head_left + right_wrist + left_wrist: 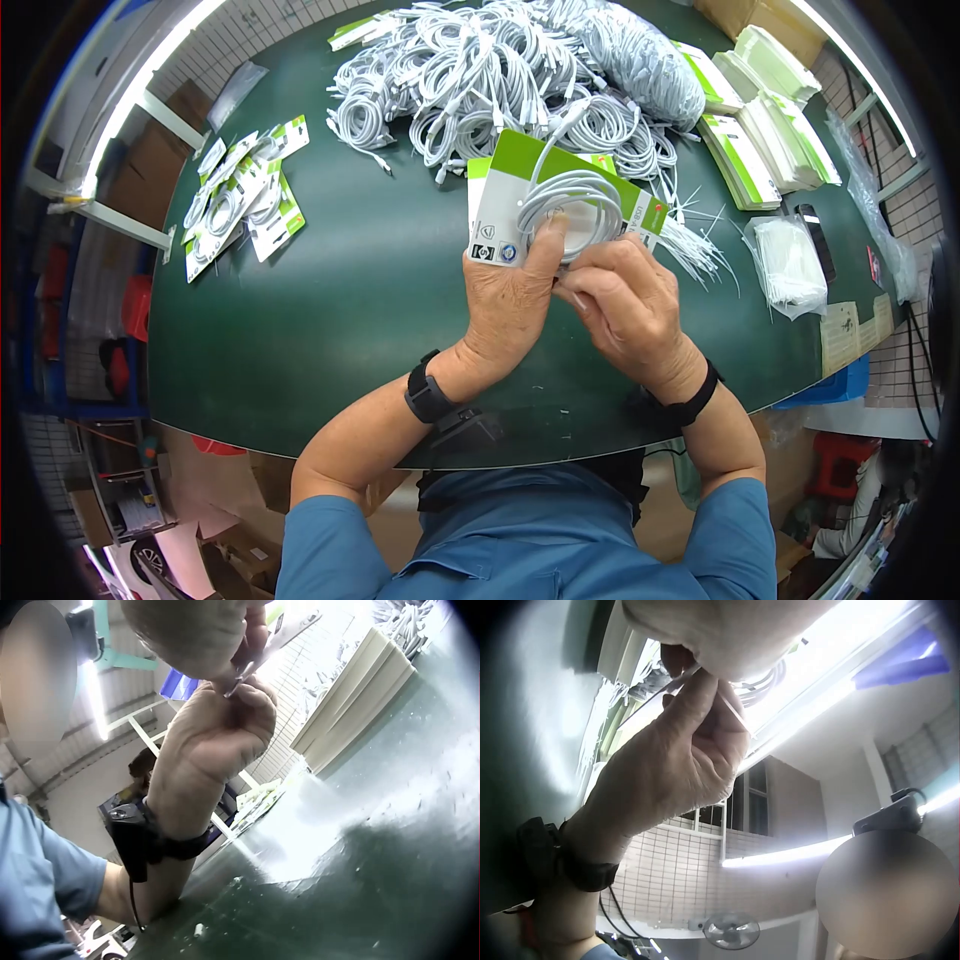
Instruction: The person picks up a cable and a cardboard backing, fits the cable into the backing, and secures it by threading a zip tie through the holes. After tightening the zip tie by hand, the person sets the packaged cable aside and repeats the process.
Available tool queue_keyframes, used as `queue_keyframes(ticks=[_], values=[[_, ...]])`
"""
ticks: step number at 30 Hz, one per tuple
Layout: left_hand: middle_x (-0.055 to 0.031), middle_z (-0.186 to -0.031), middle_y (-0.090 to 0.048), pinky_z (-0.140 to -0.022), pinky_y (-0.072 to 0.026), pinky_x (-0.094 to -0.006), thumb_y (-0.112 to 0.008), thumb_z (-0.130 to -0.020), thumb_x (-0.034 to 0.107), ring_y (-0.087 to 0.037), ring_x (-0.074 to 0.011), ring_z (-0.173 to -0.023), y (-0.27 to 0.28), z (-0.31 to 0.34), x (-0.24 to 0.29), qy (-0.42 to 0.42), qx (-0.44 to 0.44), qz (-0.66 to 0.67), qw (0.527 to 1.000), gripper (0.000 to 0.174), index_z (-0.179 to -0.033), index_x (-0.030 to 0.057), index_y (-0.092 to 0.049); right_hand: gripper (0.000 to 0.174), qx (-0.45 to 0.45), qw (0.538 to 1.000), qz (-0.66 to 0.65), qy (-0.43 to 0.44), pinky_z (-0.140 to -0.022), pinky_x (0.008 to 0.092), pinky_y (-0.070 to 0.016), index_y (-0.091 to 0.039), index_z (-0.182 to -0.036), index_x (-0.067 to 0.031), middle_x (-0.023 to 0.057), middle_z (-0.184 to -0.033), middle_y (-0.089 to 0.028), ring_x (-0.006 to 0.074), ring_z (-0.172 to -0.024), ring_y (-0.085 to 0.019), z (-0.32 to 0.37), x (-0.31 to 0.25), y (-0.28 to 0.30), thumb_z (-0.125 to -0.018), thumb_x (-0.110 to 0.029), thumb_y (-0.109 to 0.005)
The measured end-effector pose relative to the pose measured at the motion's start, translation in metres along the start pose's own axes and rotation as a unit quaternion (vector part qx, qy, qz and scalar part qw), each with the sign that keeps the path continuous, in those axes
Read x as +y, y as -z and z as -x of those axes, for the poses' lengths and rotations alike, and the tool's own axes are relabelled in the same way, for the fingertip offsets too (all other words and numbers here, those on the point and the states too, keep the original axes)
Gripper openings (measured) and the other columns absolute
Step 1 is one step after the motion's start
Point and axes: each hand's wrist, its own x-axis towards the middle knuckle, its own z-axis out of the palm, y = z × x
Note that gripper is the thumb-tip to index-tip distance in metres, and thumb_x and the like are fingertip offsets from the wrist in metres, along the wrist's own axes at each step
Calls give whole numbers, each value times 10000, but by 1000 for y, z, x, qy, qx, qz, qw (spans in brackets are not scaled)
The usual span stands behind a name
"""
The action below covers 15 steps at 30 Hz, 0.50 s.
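A green and white card [505,195] is held up over the table, with a coiled white cable [602,205] lying against its face. The left hand [508,300] grips card and coil from below, its thumb over the coil. At the coil's lower edge the right hand [635,310] pinches something thin with thumb and curled forefinger. In the left wrist view a thin white strip [735,712] sticks out by the right hand's fingers [711,697]. The right wrist view shows the left hand [214,750] close under the card's edge [289,634].
Behind the hands is a large heap of coiled white cables [480,70]. Finished-looking cards with cables [235,200] lie at the left. Stacks of cards [740,165], loose white ties [695,250], a bag of ties [787,262] and a dark phone [815,240] are at the right.
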Motion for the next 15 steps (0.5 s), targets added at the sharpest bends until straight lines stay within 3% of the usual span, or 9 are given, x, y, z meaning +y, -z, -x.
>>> queue_keyframes(ticks=[3, 6, 15], values=[[-17, -1034, -741, -692, -562, -256, -716, -1027, 77, -680, -67, -883, 1, 0, 0, -1, -5, -12, 1000, 184, -1189, -7, -701, 266, 38, 999, 17, -21, -652, 376, -560, -684, -950, -48, 82, -1008, -704, 273, -778, -652, 1, -3, -3, -753, -16, -860], [-17, -1028, -744, -703, -565, -256, -721, -1026, 77, -687, -69, -877, 1, 0, 1, 10, -5, 16, 1000, 174, -1177, -8, -709, 250, 15, 998, 64, -8, -659, 369, -574, -687, -964, -51, 75, -1037, -718, 262, -793, -678, -6, -2, 3, -772, -25, -846], [-51, -1017, -775, -730, -582, -274, -733, -1024, 100, -711, -95, -881, 6, -7, 10, 11, -11, 27, 1000, 199, -1172, -32, -724, 166, -12, 999, 29, -43, -618, 385, -605, -660, -929, -35, 94, -1024, -734, 275, -743, -739, -19, -4, 1, -829, 4, -787]])
